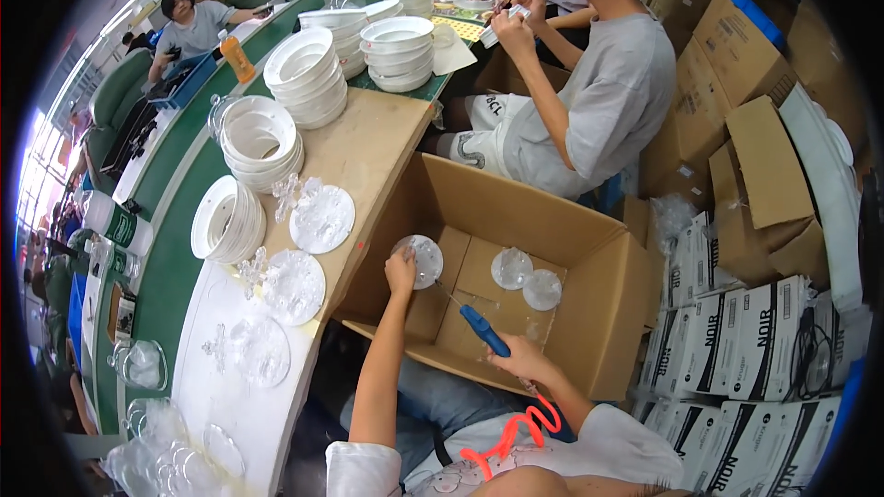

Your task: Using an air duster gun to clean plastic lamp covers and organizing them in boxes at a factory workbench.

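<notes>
Above an open cardboard box (608, 331), the left hand (401, 269) pinches a clear disc (426, 262) by its edge, and the right hand (517, 357) is wrapped around a blue-handled tool (481, 328). Its thin metal tip points toward the disc's lower edge; whether they touch, I cannot tell. A coiled orange hose (529, 425) runs below the right hand. Two more clear discs (542, 290) lie overlapping on the box floor.

Along the left stretches a worktop: a tan board (382, 133) nearer the seated co-worker (608, 92), a white sheet (198, 336) closer in, and a green surface (175, 230) beyond. Leaning stacks of white rings (308, 83) crowd the tan board, with three clear round pieces (321, 219) in a row beside them. An orange bottle (237, 57) stands on the far side, near another person (193, 23). Printed white cartons (727, 336) are piled at right, beneath an open brown carton (773, 175).
</notes>
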The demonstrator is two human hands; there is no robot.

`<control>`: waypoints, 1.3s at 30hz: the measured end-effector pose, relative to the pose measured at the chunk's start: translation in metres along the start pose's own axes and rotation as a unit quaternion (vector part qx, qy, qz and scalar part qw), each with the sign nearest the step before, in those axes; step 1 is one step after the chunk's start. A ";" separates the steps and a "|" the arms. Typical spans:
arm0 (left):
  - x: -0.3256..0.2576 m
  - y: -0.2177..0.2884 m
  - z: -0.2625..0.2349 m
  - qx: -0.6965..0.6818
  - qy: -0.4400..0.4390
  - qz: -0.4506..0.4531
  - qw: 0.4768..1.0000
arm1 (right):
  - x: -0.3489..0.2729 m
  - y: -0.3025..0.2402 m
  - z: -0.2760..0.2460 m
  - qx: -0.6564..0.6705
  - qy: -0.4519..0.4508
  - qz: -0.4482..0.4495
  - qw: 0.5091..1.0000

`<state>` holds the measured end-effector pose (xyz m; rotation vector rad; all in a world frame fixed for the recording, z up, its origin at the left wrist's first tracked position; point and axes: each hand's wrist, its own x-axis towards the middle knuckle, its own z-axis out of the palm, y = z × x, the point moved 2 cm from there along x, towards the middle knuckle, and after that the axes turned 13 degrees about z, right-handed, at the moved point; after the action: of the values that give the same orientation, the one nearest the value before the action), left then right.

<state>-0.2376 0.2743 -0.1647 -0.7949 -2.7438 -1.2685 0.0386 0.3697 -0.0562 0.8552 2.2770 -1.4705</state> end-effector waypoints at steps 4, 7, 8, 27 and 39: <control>0.003 0.000 0.001 -0.013 0.014 -0.007 1.000 | 0.000 -0.009 0.000 -0.015 -0.027 0.000 1.000; 0.005 -0.001 0.005 -0.035 0.012 0.009 0.999 | 0.006 -0.002 -0.004 0.022 -0.009 -0.010 1.000; 0.003 0.004 0.007 -0.045 0.010 0.003 0.999 | 0.005 -0.003 -0.008 0.022 -0.012 -0.004 1.000; 0.005 0.023 -0.007 -0.020 0.025 0.024 0.999 | 0.013 -0.017 -0.016 -0.010 -0.006 0.038 0.999; 0.007 -0.002 -0.002 -0.046 0.101 -0.082 0.990 | 0.016 -0.012 -0.013 -0.092 -0.012 0.028 0.995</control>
<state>-0.2448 0.2751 -0.1633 -0.4239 -2.6502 -1.4252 0.0197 0.3831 -0.0504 0.8347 2.3083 -1.2179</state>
